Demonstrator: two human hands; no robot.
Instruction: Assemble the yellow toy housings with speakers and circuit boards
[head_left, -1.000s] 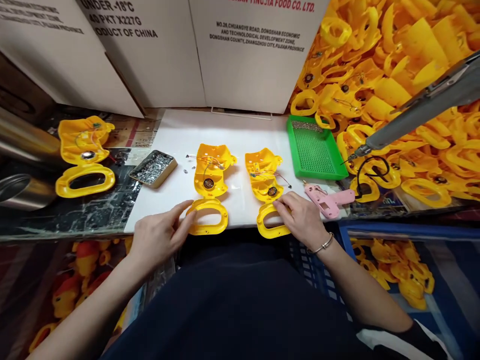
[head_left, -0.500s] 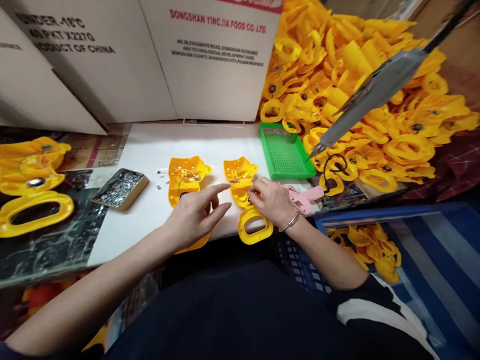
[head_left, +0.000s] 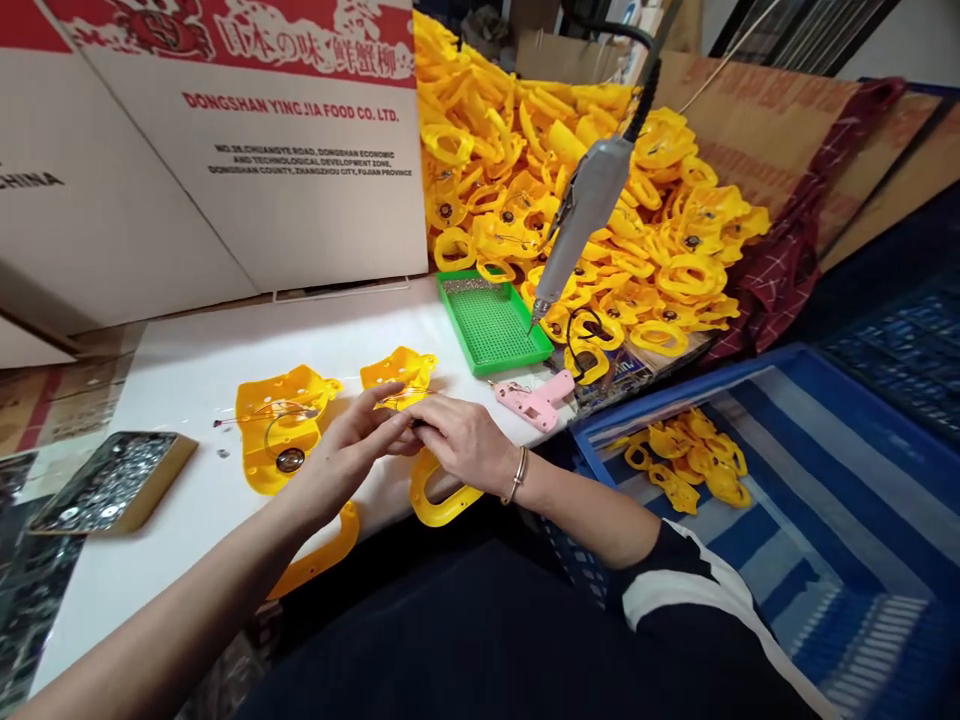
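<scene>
My left hand (head_left: 349,455) and my right hand (head_left: 469,445) meet at the fingertips over the right-hand yellow plastic shell (head_left: 397,368). A small dark piece shows between their fingers, too covered to name; thin wires of that shell run close by. My left thumb and forefinger are drawn together, and my right fingers are curled in a pinch. Below my right hand lies a yellow oval ring (head_left: 435,512), partly covered. Left of the hands is a second yellow shell (head_left: 259,440) with wires and a round speaker, and another yellow ring (head_left: 322,555) sits under my left wrist.
A tin of small metal parts (head_left: 112,485) stands left. Behind the hands are a green tray (head_left: 495,335), a pink glue-gun-shaped shell (head_left: 536,400) and a hanging electric screwdriver (head_left: 585,215). Yellow parts (head_left: 600,250) are heaped beyond; a blue crate (head_left: 810,480) stands right.
Both hands have left the yellow rings. My right hand moved up to the right-hand shell and my left hand came across to join it. The view has swung right.
</scene>
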